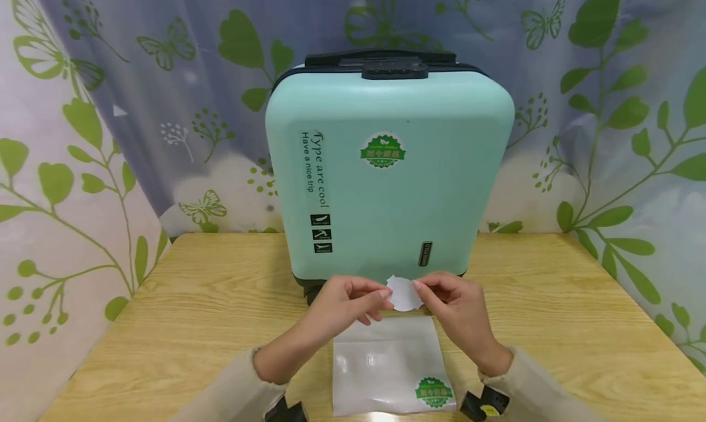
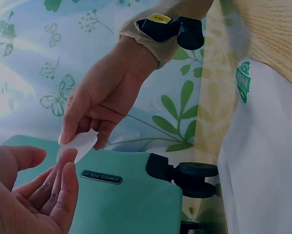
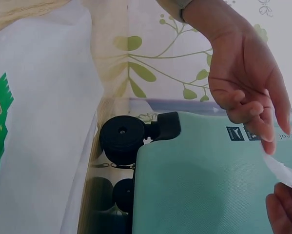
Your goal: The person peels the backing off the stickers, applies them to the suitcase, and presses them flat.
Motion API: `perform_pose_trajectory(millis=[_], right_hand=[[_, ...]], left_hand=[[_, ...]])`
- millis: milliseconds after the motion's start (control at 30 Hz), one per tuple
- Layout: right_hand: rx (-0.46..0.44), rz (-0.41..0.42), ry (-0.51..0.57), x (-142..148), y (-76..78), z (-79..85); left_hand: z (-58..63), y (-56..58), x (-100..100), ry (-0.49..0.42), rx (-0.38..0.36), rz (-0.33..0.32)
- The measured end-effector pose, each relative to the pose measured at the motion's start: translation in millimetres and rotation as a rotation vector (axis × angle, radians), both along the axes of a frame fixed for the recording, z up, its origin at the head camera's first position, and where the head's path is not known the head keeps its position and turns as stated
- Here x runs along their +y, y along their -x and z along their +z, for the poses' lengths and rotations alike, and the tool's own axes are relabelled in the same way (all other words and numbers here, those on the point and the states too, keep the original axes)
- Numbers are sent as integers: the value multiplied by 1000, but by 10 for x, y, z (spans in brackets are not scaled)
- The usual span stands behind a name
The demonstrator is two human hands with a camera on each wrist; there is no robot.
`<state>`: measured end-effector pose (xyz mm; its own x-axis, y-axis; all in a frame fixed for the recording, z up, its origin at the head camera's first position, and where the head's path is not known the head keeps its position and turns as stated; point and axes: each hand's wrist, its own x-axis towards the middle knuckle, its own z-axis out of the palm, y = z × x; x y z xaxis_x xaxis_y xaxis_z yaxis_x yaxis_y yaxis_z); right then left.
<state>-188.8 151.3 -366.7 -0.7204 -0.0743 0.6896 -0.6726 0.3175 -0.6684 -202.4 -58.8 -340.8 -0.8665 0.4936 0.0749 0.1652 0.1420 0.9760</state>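
Observation:
A small white sticker (image 1: 405, 294) with a jagged edge, its plain side toward the head camera, is held up before the lower part of a mint-green suitcase (image 1: 441, 183). My right hand (image 1: 462, 308) pinches its right edge between thumb and fingers. At its left edge, a fingertip of my left hand (image 1: 347, 302) touches it; in the left wrist view that thumb stands apart from the sticker. Beneath both hands lies a glossy white backing sheet (image 1: 380, 373) bearing a green badge sticker (image 1: 433, 392). Another green badge sticker (image 1: 383, 150) is on the suitcase's upper front.
The suitcase stands upright on a wood-grain table (image 1: 220, 324), with black wheels (image 3: 121, 139) beneath and a black handle (image 1: 394, 70) on top. Behind it hangs a leaf-and-butterfly curtain (image 1: 165, 103). Black lettering (image 1: 313, 171) runs down the suitcase's left side.

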Motion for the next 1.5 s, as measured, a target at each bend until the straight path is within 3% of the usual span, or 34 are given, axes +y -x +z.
perform_pose_trajectory(millis=[200, 433, 667, 1033, 1500], right_hand=[[7, 74, 6, -12, -4, -13], [23, 120, -60, -16, 13, -52], [192, 99, -184, -24, 29, -80], [269, 101, -211, -19, 46, -89], [254, 116, -199, -3, 56, -118]], left_hand=[[-22, 53, 7, -2, -10, 29], [-39, 101, 7, -18, -62, 72], [-68, 130, 5, -12, -70, 96], [-91, 148, -5, -30, -47, 69], [-102, 148, 6, -159, -112, 32]])
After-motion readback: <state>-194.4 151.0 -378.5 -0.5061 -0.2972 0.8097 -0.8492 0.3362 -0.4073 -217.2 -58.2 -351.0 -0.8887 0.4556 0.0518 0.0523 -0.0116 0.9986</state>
